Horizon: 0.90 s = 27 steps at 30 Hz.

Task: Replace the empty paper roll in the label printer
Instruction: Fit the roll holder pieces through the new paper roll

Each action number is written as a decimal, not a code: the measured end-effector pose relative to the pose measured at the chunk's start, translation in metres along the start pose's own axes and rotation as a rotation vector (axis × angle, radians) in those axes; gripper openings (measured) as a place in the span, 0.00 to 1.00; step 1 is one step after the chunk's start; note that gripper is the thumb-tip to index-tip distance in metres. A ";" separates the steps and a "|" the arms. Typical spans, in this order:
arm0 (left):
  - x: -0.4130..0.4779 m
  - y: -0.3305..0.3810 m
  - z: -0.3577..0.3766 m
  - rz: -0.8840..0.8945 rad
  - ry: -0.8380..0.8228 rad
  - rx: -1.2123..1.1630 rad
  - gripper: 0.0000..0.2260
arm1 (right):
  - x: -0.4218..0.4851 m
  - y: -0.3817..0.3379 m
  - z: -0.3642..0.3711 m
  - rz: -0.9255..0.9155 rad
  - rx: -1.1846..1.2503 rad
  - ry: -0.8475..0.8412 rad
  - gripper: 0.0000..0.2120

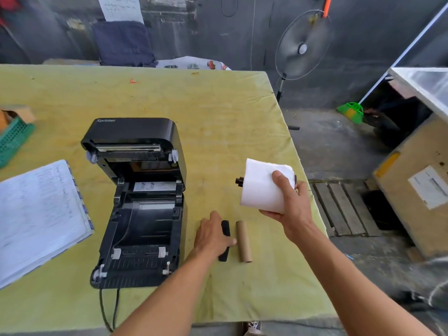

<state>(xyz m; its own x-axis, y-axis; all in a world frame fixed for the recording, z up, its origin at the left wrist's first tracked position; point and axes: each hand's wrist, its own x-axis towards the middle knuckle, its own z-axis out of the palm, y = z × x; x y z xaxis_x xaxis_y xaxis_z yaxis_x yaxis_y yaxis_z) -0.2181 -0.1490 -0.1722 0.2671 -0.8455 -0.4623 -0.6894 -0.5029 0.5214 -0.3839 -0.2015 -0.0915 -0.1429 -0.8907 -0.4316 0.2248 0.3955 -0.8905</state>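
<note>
The black label printer (135,202) stands on the yellow-green table (218,112) with its lid swung up and its paper bay bare. My right hand (289,202) holds a full white paper roll (260,185) above the table's right side; a black spindle end pokes out of the roll's left side. The empty brown cardboard core (243,241) lies flat on the table below that roll. Just left of the core lies a black plastic piece (225,238). My left hand (212,236) rests over this piece, fingers touching it.
An open notebook (36,214) lies left of the printer, with a green basket (12,139) behind it. The printer's cables (109,309) run off the front edge. A standing fan (301,47) and a cardboard box (417,190) are to the right, beyond the table's edge.
</note>
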 end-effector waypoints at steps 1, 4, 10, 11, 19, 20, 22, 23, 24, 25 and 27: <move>-0.002 -0.003 0.004 0.016 -0.001 0.053 0.27 | -0.003 0.002 -0.004 -0.001 0.000 0.011 0.29; -0.005 -0.006 0.009 0.022 0.033 0.103 0.23 | -0.008 0.007 -0.014 0.004 0.001 0.038 0.28; 0.001 0.002 0.003 -0.076 0.068 0.066 0.19 | -0.011 0.010 -0.026 -0.001 -0.006 0.057 0.28; 0.003 0.001 0.003 -0.086 0.057 0.043 0.15 | -0.010 0.009 -0.026 0.003 -0.010 0.059 0.28; 0.009 0.062 -0.039 0.068 0.315 -0.521 0.08 | 0.003 0.000 -0.017 0.010 -0.035 0.011 0.28; 0.010 0.071 -0.045 0.121 0.327 -0.521 0.07 | 0.005 0.000 -0.013 0.010 -0.035 0.008 0.27; 0.011 0.079 -0.054 0.184 0.333 -0.471 0.05 | 0.008 -0.003 -0.008 0.013 -0.025 0.005 0.27; 0.011 0.078 -0.055 0.212 0.326 -0.427 0.04 | 0.010 -0.004 -0.005 0.016 -0.018 0.002 0.28; 0.012 0.076 -0.055 0.243 0.317 -0.380 0.04 | 0.011 -0.005 -0.004 0.018 -0.015 -0.004 0.29; 0.011 0.074 -0.054 0.268 0.319 -0.354 0.05 | 0.012 -0.006 -0.002 0.018 -0.019 -0.013 0.29; 0.010 0.072 -0.055 0.283 0.335 -0.375 0.06 | 0.013 -0.007 0.001 0.009 -0.035 -0.038 0.29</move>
<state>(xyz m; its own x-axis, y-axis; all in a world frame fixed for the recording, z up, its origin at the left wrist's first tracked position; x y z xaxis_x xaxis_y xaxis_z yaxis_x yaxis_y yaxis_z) -0.2285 -0.2033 -0.0998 0.3477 -0.9364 -0.0469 -0.4953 -0.2260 0.8388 -0.3867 -0.2157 -0.0904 -0.1040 -0.8948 -0.4342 0.1922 0.4103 -0.8915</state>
